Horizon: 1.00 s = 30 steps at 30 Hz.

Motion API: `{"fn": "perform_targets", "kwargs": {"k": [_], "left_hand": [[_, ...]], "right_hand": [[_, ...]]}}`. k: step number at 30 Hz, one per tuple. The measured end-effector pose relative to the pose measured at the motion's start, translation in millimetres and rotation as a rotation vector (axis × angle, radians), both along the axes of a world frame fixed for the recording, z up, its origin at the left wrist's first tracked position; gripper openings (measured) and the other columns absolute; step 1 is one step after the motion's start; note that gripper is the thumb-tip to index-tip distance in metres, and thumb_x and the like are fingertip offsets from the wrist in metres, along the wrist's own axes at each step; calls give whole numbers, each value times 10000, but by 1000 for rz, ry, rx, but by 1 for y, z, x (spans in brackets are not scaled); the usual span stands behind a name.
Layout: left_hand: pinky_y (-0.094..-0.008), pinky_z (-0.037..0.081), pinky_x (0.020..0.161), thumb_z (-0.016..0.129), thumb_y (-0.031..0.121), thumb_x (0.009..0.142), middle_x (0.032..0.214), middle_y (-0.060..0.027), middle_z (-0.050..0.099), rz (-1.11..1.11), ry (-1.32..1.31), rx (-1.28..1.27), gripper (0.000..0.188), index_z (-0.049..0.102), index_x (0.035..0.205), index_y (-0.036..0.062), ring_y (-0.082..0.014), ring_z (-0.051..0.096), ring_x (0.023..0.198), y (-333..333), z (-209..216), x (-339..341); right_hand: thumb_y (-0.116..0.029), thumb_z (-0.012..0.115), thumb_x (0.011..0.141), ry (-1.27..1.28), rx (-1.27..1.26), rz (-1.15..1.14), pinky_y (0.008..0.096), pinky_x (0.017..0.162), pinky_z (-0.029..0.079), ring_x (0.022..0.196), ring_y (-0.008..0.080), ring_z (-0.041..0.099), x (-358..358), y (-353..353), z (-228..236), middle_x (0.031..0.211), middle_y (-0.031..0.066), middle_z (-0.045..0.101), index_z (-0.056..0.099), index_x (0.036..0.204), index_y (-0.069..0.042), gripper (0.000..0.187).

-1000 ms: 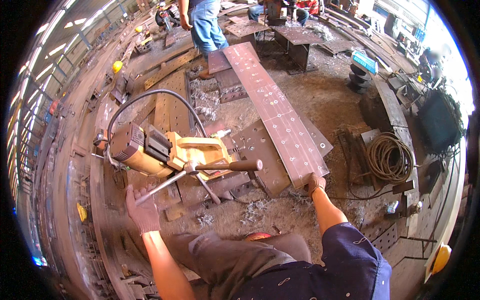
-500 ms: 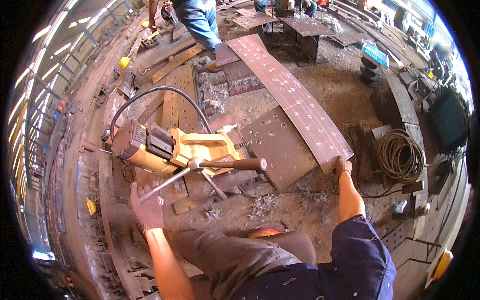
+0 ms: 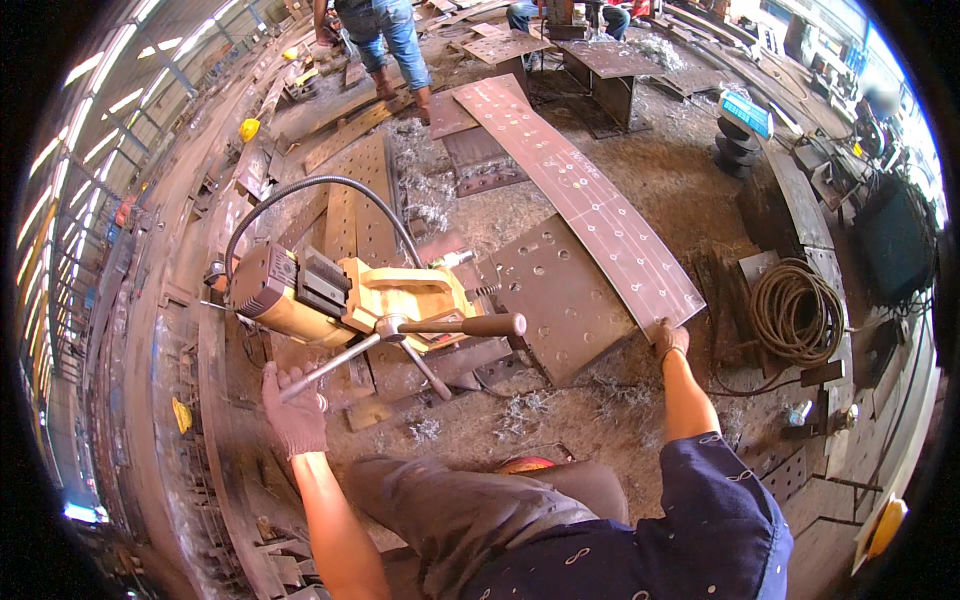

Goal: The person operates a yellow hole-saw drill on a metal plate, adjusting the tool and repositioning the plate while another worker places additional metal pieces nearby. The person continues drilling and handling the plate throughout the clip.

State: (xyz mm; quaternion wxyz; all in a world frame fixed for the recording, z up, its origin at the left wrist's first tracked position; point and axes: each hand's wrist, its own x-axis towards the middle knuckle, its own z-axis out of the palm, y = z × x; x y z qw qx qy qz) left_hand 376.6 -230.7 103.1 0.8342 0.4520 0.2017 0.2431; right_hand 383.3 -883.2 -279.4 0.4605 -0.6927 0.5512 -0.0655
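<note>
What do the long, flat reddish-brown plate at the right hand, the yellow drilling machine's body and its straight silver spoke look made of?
Long reddish-brown plate: probably steel, dull and primer-like or rusty; thin, flat, straight-edged.
Yellow machine body: likely painted metal, smooth and evenly coloured, though plastic is possible.
Silver spoke: apparently bare metal, with a grey sheen.

A worker in jeans (image 3: 394, 42) is standing at eleven o'clock while a brown coil (image 3: 770, 318) is lying at three.
</note>
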Motion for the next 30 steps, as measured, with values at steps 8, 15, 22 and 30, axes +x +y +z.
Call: {"fn": "perform_targets", "kwargs": {"k": [8, 15, 22, 30], "left_hand": [[-435, 583, 962, 747, 327, 1063, 933, -15, 619, -79, -69, 5, 249, 631, 1068, 107, -256, 675, 982, 8, -20, 10], [-457, 547, 1069, 746, 312, 1066, 1040, -53, 557, -14, -97, 6, 320, 612, 1170, 42, -230, 605, 1044, -11, -28, -17], [-499, 520, 1104, 651, 366, 1119, 1183, -139, 670, 132, -47, 154, 380, 598, 1340, 62, -317, 663, 1218, -32, -46, -48], [-511, 516, 1172, 549, 240, 1142, 1374, -238, 635, 276, 23, 330, 417, 525, 1446, -45, -362, 664, 1305, -112, -43, -70]], "right_hand": [[-310, 701, 1006, -212, 95, 304, 438, 908, 617, 986, 357, 803, -72, 142, -16, 1111, 234, 819, 772, 1246, 23, 416], [-375, 674, 1029, -83, 111, 741, 505, 1058, 563, 1246, 478, 706, -80, 219, 46, 1271, 274, 769, 753, 1318, -34, 454], [-395, 664, 1027, -139, 44, 834, 515, 1069, 556, 1252, 478, 701, -35, 248, 82, 1288, 281, 756, 757, 1305, -34, 465], [-386, 665, 1024, -257, 98, 855, 504, 1073, 563, 1275, 468, 699, -1, 285, 111, 1299, 274, 759, 746, 1319, -22, 475]]}}
